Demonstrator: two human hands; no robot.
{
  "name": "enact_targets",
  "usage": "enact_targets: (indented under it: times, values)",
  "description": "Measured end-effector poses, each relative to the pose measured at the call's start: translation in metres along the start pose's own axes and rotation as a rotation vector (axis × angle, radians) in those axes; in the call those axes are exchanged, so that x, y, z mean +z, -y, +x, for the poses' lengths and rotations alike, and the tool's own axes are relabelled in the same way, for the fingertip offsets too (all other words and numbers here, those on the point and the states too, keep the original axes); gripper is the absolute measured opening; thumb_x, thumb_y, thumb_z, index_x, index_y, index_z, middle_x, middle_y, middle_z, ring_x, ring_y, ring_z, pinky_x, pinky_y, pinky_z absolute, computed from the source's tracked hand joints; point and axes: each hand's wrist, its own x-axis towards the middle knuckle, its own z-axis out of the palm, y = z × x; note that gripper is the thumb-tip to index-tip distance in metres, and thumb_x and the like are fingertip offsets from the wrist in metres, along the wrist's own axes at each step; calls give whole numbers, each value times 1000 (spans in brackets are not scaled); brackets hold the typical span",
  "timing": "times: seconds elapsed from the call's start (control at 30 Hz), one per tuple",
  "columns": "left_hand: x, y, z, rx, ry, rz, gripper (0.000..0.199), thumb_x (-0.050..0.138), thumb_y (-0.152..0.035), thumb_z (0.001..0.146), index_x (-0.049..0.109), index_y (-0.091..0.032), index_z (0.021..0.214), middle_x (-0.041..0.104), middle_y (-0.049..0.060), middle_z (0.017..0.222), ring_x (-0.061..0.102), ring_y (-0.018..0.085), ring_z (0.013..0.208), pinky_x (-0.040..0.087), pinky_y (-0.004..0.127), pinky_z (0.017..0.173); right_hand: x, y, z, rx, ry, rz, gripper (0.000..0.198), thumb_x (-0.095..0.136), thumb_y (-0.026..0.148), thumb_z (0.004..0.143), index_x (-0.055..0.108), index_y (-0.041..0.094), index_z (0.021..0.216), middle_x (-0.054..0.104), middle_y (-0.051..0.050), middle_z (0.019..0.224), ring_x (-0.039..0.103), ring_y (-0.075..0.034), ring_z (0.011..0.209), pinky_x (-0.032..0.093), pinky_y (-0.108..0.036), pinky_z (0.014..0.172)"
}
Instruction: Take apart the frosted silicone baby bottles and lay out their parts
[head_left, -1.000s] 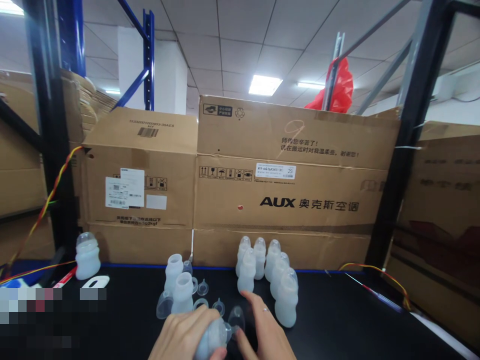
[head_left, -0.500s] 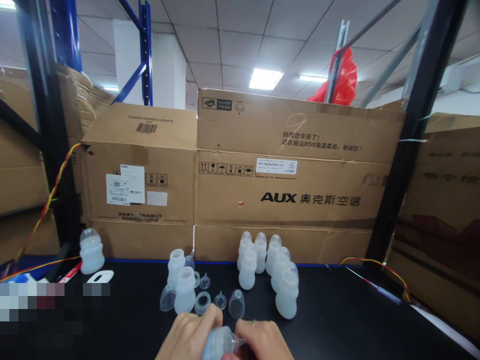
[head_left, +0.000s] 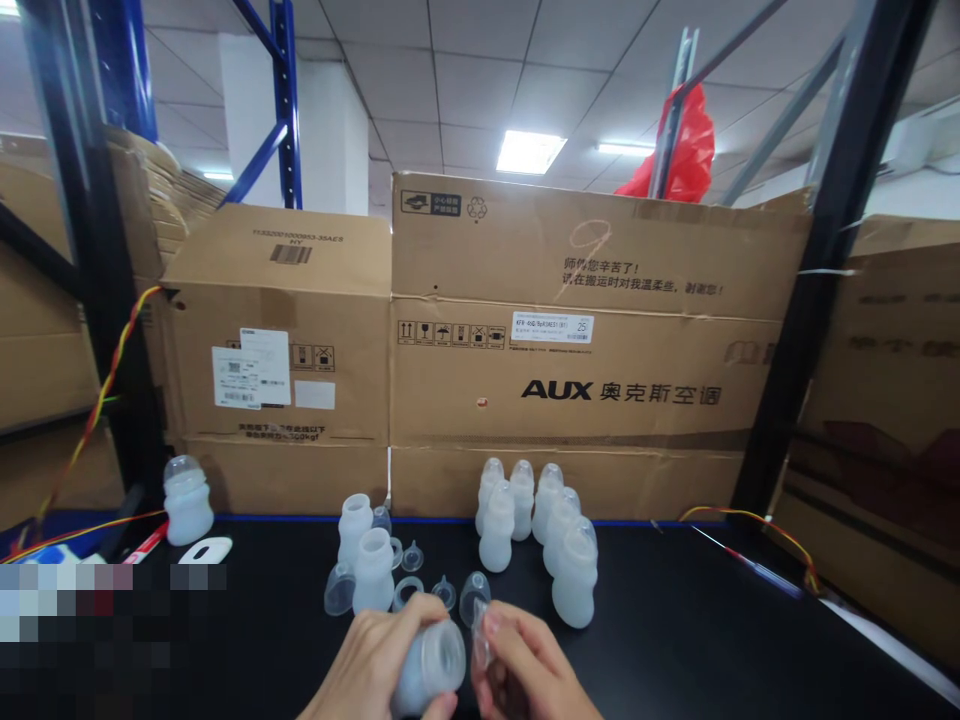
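Observation:
My left hand (head_left: 371, 655) is wrapped round a milky baby bottle (head_left: 429, 672), tilted with its open mouth facing right. Just right of that mouth, apart from it, my right hand (head_left: 529, 660) pinches a clear bottle nipple (head_left: 481, 630), partly hidden by the fingers. Beyond my hands stand two uncapped bottles (head_left: 373, 572). Around them lie a clear dome cap (head_left: 340, 590), another dome cap (head_left: 474, 595), a collar ring (head_left: 409, 592), and loose nipples (head_left: 444, 592).
Several capped bottles (head_left: 574, 580) stand in a group at the right, and one capped bottle (head_left: 187, 502) at far left beside a white object (head_left: 206, 551). Cardboard boxes (head_left: 577, 420) wall the back of the black table (head_left: 675, 640). Wires (head_left: 780, 540) lie at the right edge.
The nipple has come away from the bottle in my left hand and is now in my right hand. That bottle's open mouth now shows, turned toward the right.

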Motion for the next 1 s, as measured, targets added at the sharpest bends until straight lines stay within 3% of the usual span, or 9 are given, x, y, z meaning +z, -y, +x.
enact_targets:
  times: [0.07,0.17,0.3,0.4,0.53,0.67,0.77,0.87,1.0]
  values:
    - [-2,2,1,-111,-3,0,38,74,-33,80,56,-30,114,75,-5,86,71,20,70,53,31,71,-6,14,8,-52,89,-79,70,56,90,83,53,21,77,54,5,57,37,-7,43,28,-21,46]
    - [-2,7,-2,-203,29,24,69,86,-26,67,52,-33,126,75,-6,89,71,21,74,55,32,77,-13,22,14,-160,13,-375,58,57,77,93,52,21,79,50,6,63,40,-9,51,29,-23,50]
    - [0,13,-9,-95,65,47,79,70,-22,80,40,-40,151,76,-2,109,74,23,88,56,35,84,-21,13,14,-201,-54,-761,26,65,43,93,65,19,104,61,2,71,54,-16,63,38,-27,62]
    - [0,12,-5,-82,82,86,91,67,-18,80,27,-42,158,76,-3,108,76,22,85,59,34,82,-23,10,12,-229,-57,-843,47,63,36,91,57,19,135,73,-4,85,64,-21,71,45,-29,68]
    - [-1,9,6,-117,164,102,101,80,-21,77,20,-36,157,77,-6,96,78,20,77,60,29,72,-16,17,5,-273,-113,-871,41,42,50,104,65,20,120,73,-7,84,68,-23,76,47,-32,73]
    - [7,14,5,-89,155,99,103,78,-23,74,21,-30,159,79,-3,94,80,23,75,59,29,66,-6,20,2,-257,44,-810,56,48,71,96,68,20,108,69,-2,69,62,-20,59,38,-27,59]
    - [14,19,-1,-45,119,112,95,68,-23,77,24,-28,161,80,0,97,81,25,75,59,30,64,-5,20,3,-253,35,-824,59,63,75,85,70,21,107,71,0,67,62,-18,56,35,-26,56]
    - [13,17,-1,-19,110,135,85,68,-28,86,24,-27,159,81,2,99,82,25,77,60,31,65,-14,27,3,-314,-12,-939,52,71,69,86,72,22,110,74,-1,74,67,-20,64,40,-26,60]
    - [3,12,5,-19,127,104,86,73,-21,86,25,-31,157,80,-1,101,82,22,82,63,29,73,-25,36,-2,-444,30,-1123,43,72,44,95,65,28,134,77,-5,109,75,-24,86,51,-31,76]
